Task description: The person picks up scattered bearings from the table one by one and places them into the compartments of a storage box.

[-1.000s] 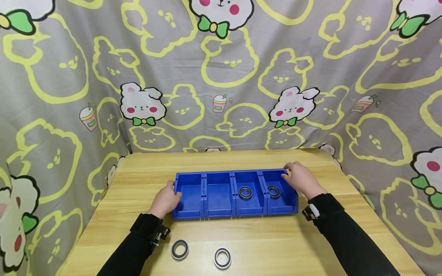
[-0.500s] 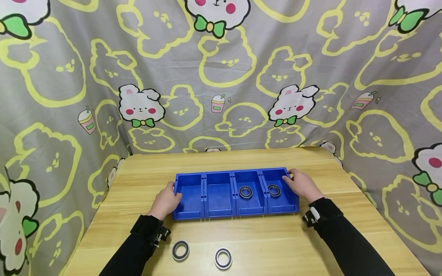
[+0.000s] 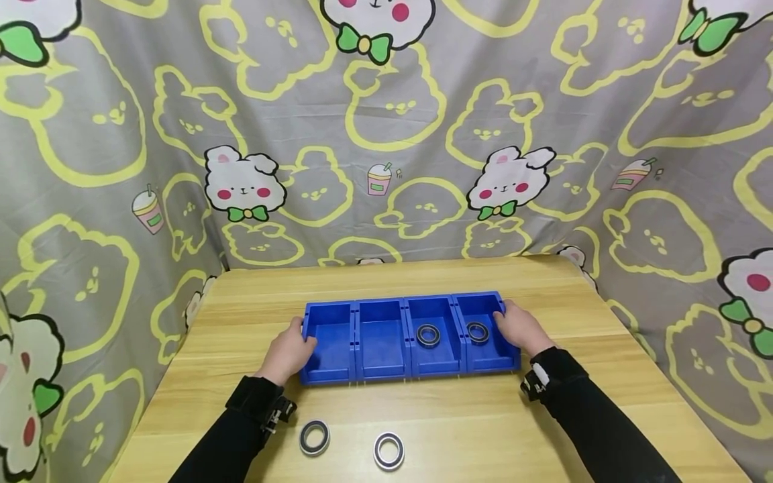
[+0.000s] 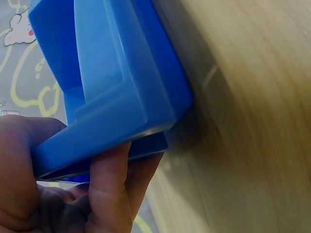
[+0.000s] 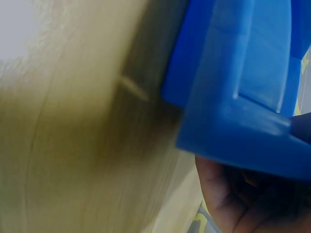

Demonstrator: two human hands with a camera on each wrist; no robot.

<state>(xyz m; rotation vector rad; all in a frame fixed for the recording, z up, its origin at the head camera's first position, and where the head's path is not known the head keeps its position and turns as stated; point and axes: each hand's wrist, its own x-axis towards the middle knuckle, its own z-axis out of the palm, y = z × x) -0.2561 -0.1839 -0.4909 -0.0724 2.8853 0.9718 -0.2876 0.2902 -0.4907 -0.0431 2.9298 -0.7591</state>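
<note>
A row of several joined blue storage bins point(image 3: 383, 369) lies across the middle of the table in the head view. My left hand point(image 3: 287, 350) grips the outer wall of the leftmost bin, thumb over the rim; the left wrist view has the fingers point(image 4: 109, 184) under the bin's side lip. At the other end, my right hand point(image 3: 523, 326) holds the rightmost bin's side wall, its thumb inside. One bearing point(image 3: 428, 327) sits in the third bin from the left, and another bearing point(image 3: 478, 325) in the rightmost one. The two left bins have nothing in them.
Two more ring bearings lie on the wooden table point(image 3: 471, 429) in front of the bins: a left bearing point(image 3: 315, 422) near my left sleeve and a right bearing point(image 3: 389, 437) nearer the middle. A patterned grey curtain point(image 3: 338, 201) hangs behind the table and along both sides.
My right hand's fingers have closed over the rightmost bin's side wall, where before they reached along its back corner. My left hand keeps its hold. The bins have barely shifted.
</note>
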